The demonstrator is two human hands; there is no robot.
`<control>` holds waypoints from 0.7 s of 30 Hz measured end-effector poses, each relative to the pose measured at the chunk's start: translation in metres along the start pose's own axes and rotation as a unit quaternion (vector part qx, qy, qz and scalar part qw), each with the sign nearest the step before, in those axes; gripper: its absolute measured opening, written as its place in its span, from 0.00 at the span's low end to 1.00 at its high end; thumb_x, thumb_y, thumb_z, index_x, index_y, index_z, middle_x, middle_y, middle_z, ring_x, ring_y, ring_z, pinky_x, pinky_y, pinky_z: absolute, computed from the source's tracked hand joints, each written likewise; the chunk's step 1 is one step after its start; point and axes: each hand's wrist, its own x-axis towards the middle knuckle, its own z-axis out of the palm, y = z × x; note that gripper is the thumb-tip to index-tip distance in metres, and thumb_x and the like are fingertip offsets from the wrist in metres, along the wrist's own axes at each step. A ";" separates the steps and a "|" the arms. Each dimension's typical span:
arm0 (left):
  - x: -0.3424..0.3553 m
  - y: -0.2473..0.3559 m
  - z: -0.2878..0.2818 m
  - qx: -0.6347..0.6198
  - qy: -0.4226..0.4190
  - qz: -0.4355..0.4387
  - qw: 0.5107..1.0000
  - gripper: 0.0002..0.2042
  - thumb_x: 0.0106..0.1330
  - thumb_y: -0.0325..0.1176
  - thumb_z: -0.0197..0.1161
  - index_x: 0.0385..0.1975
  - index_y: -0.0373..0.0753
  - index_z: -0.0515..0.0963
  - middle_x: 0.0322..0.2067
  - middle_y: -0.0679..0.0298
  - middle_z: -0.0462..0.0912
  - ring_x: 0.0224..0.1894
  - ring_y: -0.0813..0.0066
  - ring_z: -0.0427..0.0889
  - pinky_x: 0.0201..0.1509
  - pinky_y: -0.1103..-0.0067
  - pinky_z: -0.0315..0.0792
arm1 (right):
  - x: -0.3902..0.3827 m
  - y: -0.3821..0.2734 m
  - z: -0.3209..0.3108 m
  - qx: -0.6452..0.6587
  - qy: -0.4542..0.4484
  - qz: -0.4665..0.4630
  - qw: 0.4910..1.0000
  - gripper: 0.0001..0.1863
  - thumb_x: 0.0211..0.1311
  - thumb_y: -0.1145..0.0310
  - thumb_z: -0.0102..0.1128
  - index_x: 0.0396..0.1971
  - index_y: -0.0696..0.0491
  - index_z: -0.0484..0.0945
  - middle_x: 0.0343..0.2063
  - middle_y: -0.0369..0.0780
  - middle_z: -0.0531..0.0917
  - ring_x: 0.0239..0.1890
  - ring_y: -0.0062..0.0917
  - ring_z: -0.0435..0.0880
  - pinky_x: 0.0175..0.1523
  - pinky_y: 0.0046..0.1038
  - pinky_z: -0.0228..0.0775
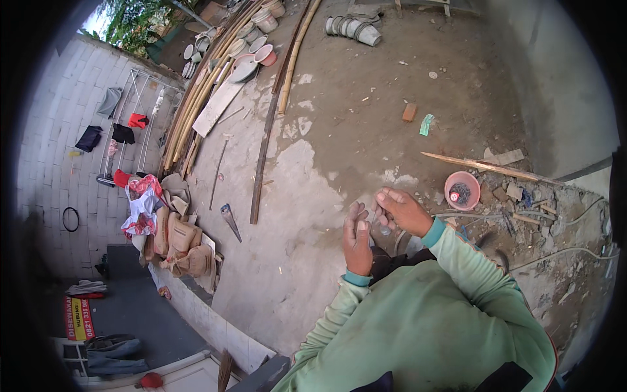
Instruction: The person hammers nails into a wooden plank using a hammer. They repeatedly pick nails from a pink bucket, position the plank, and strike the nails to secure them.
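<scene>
My two hands are raised close together in front of my body, over the concrete floor point(300, 189). My right hand point(403, 212) has its fingers bent in and the thumb against them, like a pinch. Facing it, a little lower and to the left, my left hand point(357, 240) has curled fingers with the thumb close to them. Whatever lies in either hand is too small or hidden to make out. To the right of my right hand stands a pink bucket point(462, 191) with small grey metal pieces and a red and white round item inside.
A long wooden strip point(490, 168) lies beyond the bucket, with rubble and a hose point(555, 256) at the right. A handsaw point(230, 222) and a dark beam point(264, 157) lie to the left. Farther off are bamboo poles point(196, 111), a brick point(409, 112) and stacked buckets point(354, 29).
</scene>
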 end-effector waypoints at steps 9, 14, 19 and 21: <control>0.028 0.016 0.001 0.003 -0.141 -0.136 0.981 0.12 0.72 0.29 0.62 0.47 0.26 0.82 0.39 0.56 0.85 0.27 0.74 0.81 0.31 0.78 0.77 | -0.022 0.026 -0.004 -0.279 -0.053 -0.038 0.958 0.19 0.78 0.56 0.48 0.37 0.59 0.75 0.26 0.42 0.79 0.28 0.32 0.78 0.38 0.35 0.72; 0.011 0.012 0.021 -0.054 -0.138 -0.124 0.981 0.12 0.72 0.29 0.63 0.45 0.25 0.81 0.37 0.54 0.86 0.27 0.72 0.82 0.27 0.76 0.77 | -0.033 0.021 -0.025 -0.194 -0.137 0.027 0.971 0.22 0.79 0.54 0.46 0.35 0.59 0.76 0.28 0.39 0.79 0.32 0.27 0.77 0.42 0.34 0.72; 0.005 0.010 0.027 -0.055 -0.163 -0.124 0.977 0.11 0.72 0.30 0.62 0.45 0.27 0.80 0.39 0.52 0.86 0.29 0.68 0.84 0.27 0.75 0.79 | -0.043 0.032 -0.035 -0.069 -0.152 0.068 0.984 0.23 0.79 0.53 0.48 0.35 0.60 0.76 0.30 0.39 0.79 0.34 0.26 0.77 0.45 0.33 0.71; 0.005 0.011 0.025 -0.047 -0.175 -0.139 0.974 0.10 0.73 0.30 0.62 0.45 0.28 0.78 0.40 0.52 0.86 0.34 0.67 0.86 0.29 0.75 0.80 | -0.044 0.035 -0.037 -0.134 -0.153 0.033 0.979 0.22 0.77 0.53 0.51 0.37 0.59 0.77 0.31 0.41 0.81 0.35 0.28 0.78 0.46 0.34 0.72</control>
